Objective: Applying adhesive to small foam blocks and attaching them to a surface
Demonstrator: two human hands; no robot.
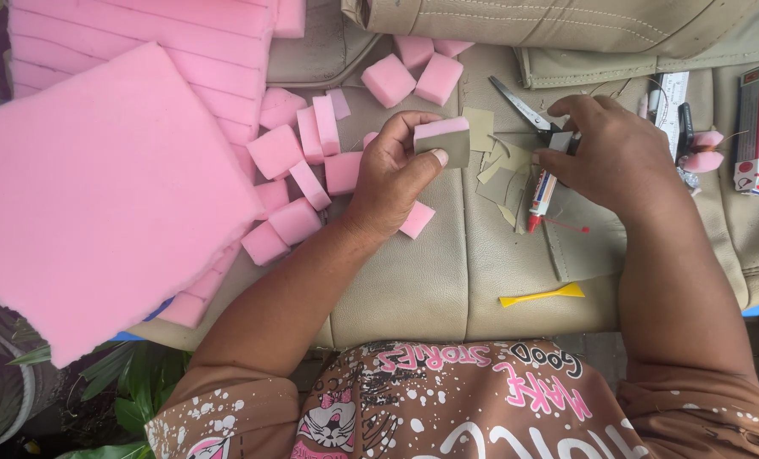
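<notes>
At the middle of the beige leather cushion [413, 280] that serves as our work surface, our left hand [394, 174] pinches a small pink foam block faced with olive-tan leather [443, 140], thumb pressed across the leather face and fingers behind, apparently to keep the covering flat against the foam. Our right hand [613, 153] rests palm down just to the right, its fingers curled over the handles of the steel scissors [528, 115], touching the top of a white glue tube with a red tip [542, 191]; whether it actually grips either we cannot tell. Between the hands lie olive leather scraps [498, 178]. Left of the held block, loose pink foam cubes [298, 183] are scattered within easy reach, beside a large pink foam slab [99, 195]. Nearer us sits a yellow plastic spreader [542, 295], and far right a white and red box [758, 127].
</notes>
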